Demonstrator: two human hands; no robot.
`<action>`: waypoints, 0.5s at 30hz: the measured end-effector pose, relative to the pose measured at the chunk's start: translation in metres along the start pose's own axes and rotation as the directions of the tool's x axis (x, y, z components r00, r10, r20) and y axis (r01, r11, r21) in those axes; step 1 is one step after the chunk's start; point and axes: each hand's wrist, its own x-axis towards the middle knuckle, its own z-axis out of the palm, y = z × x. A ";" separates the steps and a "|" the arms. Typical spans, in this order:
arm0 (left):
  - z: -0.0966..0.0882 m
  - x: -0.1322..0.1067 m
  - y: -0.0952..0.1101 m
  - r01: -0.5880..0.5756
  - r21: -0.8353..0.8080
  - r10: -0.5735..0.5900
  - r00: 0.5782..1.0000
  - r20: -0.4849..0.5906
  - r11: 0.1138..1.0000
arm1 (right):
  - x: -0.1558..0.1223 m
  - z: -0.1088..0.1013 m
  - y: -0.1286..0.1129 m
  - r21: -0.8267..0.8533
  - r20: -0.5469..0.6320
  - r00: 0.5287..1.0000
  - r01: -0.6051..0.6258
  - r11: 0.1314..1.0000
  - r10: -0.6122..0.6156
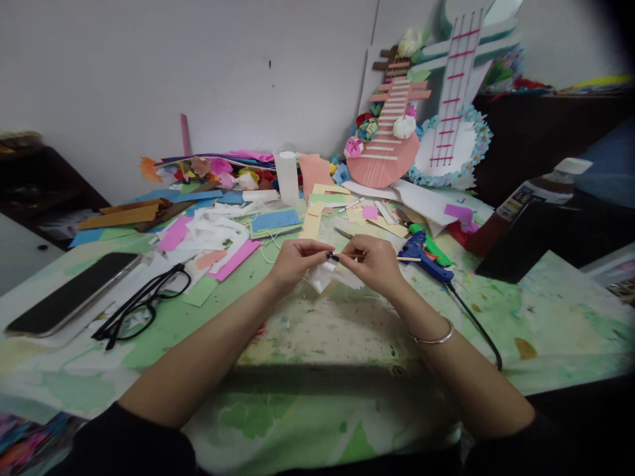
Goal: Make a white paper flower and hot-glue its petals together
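Observation:
My left hand (296,260) and my right hand (376,262) meet over the middle of the green paint-stained table (317,344). Both are closed in a pinch on a small white piece of paper (322,273) that hangs between them. A thin stick (347,255) runs from the pinch under my right hand's fingers. A small dark spot shows where my fingertips touch. A silver bangle (436,337) sits on my right wrist.
A blue glue gun (421,256) with a black cord lies right of my right hand. Black glasses (143,305) and a phone (69,292) lie at the left. Coloured paper scraps (213,225), a white bottle (287,176), paper guitars (391,132) and a brown bottle (530,205) stand behind.

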 end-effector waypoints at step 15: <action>0.003 -0.001 0.001 -0.023 0.015 0.023 1.000 0.020 1.000 | 0.001 0.005 0.003 -0.033 0.118 0.993 0.031 0.999 -0.027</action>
